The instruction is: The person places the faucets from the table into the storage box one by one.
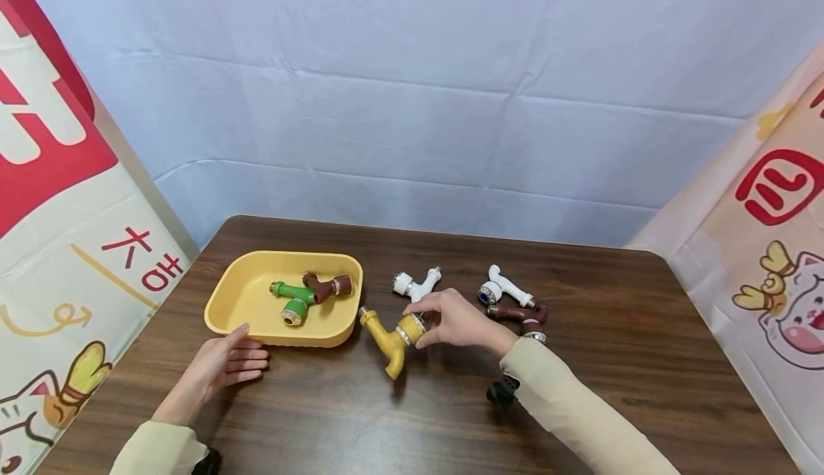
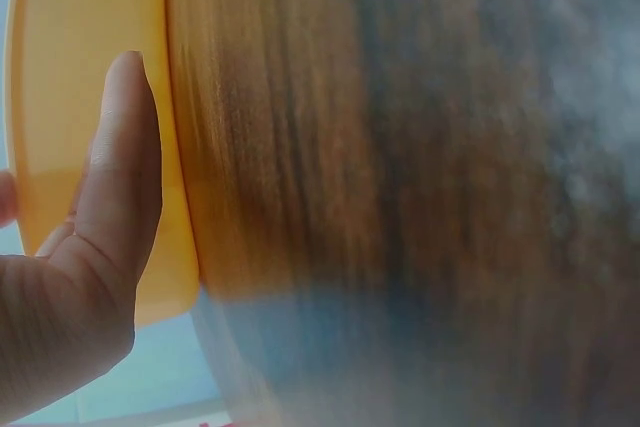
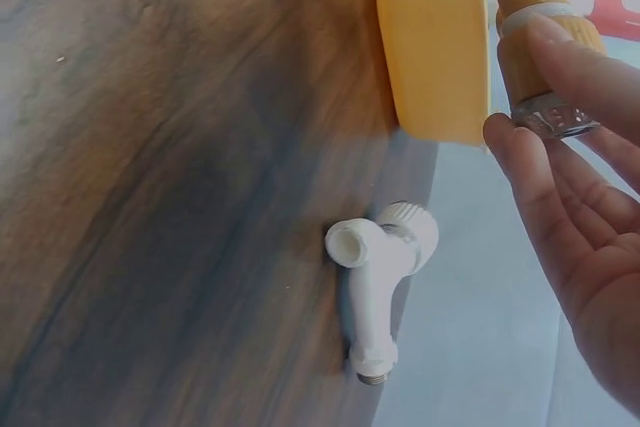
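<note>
My right hand (image 1: 453, 320) pinches a yellow faucet (image 1: 388, 340) by its ribbed knob, thumb and fingers at the silver-banded end. In the head view the faucet hangs over the table just right of a yellow plastic tub (image 1: 232, 275), its spout pointing toward me. At the tub's near-left side is my left hand (image 1: 222, 364), thumb up by the rim and the other fingers straight along the outside. The left wrist view has the thumb (image 2: 122, 167) upright against the tub wall. Inside the tub lie a green faucet (image 1: 296, 302) and a dark red faucet (image 1: 330, 289).
A white faucet (image 1: 418, 285) lies behind my right hand. Farther right are another white faucet (image 1: 508, 287) and a dark red one (image 1: 529, 317), partly covered by my wrist. They lie on a dark wooden table (image 1: 611, 332), with a pale cloth (image 1: 412, 139) hanging behind.
</note>
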The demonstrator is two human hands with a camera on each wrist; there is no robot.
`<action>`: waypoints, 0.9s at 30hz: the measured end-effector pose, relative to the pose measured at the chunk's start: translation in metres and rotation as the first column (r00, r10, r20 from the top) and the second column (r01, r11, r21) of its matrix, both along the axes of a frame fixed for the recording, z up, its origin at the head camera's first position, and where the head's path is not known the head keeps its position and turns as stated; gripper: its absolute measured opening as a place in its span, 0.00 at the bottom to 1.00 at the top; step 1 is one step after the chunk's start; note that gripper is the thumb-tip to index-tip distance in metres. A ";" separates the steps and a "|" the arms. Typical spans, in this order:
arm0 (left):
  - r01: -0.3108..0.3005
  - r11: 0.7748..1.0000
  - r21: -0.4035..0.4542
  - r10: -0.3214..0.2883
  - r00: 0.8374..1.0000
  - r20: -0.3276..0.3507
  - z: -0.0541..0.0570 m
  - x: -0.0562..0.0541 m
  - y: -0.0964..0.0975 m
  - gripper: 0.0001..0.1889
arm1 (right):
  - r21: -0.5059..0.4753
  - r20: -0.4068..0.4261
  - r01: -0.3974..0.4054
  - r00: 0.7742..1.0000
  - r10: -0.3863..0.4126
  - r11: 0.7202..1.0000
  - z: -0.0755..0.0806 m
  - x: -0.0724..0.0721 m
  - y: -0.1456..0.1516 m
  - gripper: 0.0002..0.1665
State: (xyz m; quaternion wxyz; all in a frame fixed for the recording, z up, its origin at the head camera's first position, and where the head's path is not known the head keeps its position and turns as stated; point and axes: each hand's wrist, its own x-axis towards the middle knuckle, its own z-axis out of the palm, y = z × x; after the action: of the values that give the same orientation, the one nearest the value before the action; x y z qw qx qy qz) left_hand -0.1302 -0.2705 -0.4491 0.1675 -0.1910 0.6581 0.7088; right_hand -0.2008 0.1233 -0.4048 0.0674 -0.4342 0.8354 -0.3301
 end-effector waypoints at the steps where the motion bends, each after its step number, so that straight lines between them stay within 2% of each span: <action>1: 0.001 1.000 -0.001 -0.001 1.000 0.000 0.000 0.000 0.000 0.27 | -0.002 -0.009 0.002 1.000 -0.002 1.000 0.001 0.000 -0.001 0.27; 9: -0.001 1.000 -0.005 0.001 1.000 0.007 0.000 0.001 -0.001 0.28 | -0.005 -0.081 0.008 0.997 -0.008 1.000 0.008 -0.005 -0.013 0.28; 20: 0.002 1.000 -0.015 -0.002 1.000 0.003 0.000 -0.001 0.001 0.27 | 0.015 -0.047 0.023 0.999 -0.022 1.000 0.020 -0.011 -0.033 0.27; 27: 0.034 0.999 0.005 -0.033 0.999 -0.017 -0.003 -0.002 -0.001 0.27 | 0.012 -0.047 0.041 0.998 -0.040 0.999 0.023 -0.020 -0.047 0.28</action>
State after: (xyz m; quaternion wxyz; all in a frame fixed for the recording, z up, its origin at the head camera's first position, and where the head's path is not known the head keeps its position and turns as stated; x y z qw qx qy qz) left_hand -0.1322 -0.2719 -0.4518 0.1744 -0.1736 0.6608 0.7091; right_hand -0.2205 0.0768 -0.3822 0.0439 -0.4244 0.8475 -0.3157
